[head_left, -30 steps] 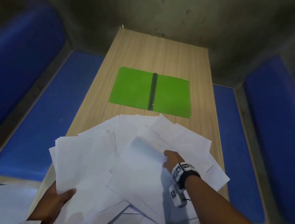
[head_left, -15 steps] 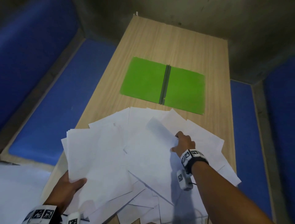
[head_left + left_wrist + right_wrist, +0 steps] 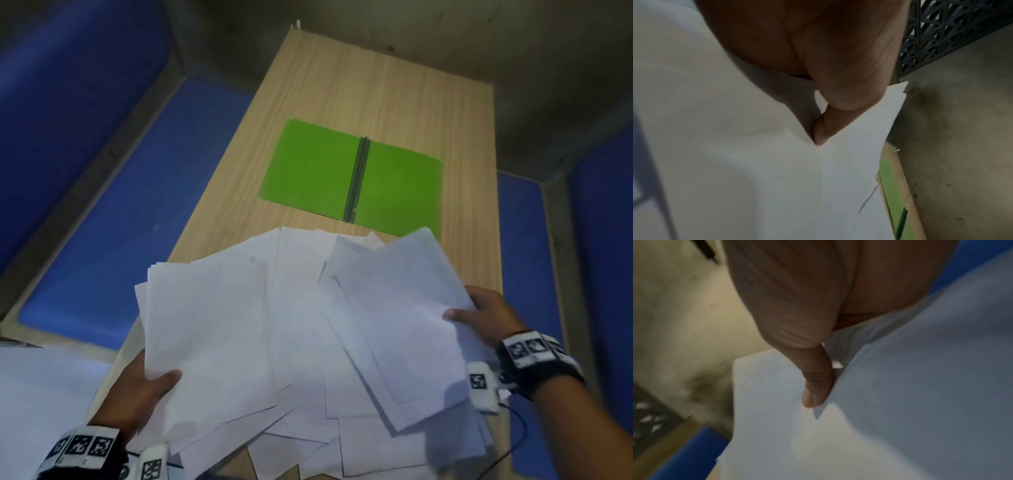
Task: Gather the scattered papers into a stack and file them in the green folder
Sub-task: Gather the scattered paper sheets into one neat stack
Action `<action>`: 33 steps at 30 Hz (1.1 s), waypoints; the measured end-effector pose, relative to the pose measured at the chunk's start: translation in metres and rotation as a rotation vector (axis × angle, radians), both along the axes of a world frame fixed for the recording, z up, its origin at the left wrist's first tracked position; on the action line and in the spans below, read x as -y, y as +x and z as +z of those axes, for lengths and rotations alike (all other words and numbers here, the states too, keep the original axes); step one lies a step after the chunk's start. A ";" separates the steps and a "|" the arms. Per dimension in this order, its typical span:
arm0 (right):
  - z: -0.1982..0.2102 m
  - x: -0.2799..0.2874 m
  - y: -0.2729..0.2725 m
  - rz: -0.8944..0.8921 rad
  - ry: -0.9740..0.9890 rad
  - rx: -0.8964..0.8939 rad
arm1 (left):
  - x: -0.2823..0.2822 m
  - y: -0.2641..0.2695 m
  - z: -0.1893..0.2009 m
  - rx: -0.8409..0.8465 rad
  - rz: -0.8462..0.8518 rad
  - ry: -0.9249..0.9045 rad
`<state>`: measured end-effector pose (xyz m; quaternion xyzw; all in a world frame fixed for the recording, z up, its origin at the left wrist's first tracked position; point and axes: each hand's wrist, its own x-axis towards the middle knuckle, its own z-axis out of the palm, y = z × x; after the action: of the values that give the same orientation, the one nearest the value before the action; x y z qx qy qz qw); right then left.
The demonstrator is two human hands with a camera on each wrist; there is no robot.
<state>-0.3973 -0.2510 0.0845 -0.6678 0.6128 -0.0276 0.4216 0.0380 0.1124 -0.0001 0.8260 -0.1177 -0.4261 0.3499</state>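
Observation:
Several white papers (image 3: 298,325) lie fanned and overlapping across the near half of the wooden table (image 3: 342,85). My left hand (image 3: 144,387) grips a bundle of sheets (image 3: 777,178) at its near left corner, thumb on top. My right hand (image 3: 479,315) pinches the right edge of another bundle (image 3: 920,386), thumb on top, and that bundle is lifted off the pile. The green folder (image 3: 308,168) lies open and flat beyond the papers, its dark spine (image 3: 358,178) running down the middle. The lifted sheets overlap the folder's near right corner in the head view.
Blue benches (image 3: 120,205) run along both long sides of the table, the right one (image 3: 520,274) close to my right hand. More white sheets (image 3: 41,394) lie at the lower left off the table. A grey concrete wall (image 3: 411,27) stands behind the table's far end.
My right hand has moved from the middle of the pile to its right edge and has lifted a bundle of sheets. The left hand keeps its hold on the left bundle.

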 end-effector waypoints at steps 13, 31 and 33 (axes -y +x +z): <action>-0.012 -0.075 0.000 -0.355 0.000 0.405 | 0.049 -0.035 0.000 -0.358 0.164 -0.208; -0.076 -0.168 0.046 -0.242 0.170 0.155 | 0.068 -0.073 -0.019 -0.223 -0.134 -0.046; -0.076 -0.160 0.044 -0.226 0.210 0.173 | 0.071 -0.071 -0.014 -0.234 -0.185 -0.026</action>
<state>-0.3535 -0.0912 0.0085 -0.5421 0.6449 -0.0681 0.5345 -0.0335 0.0417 -0.0140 0.7517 -0.1575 -0.5482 0.3311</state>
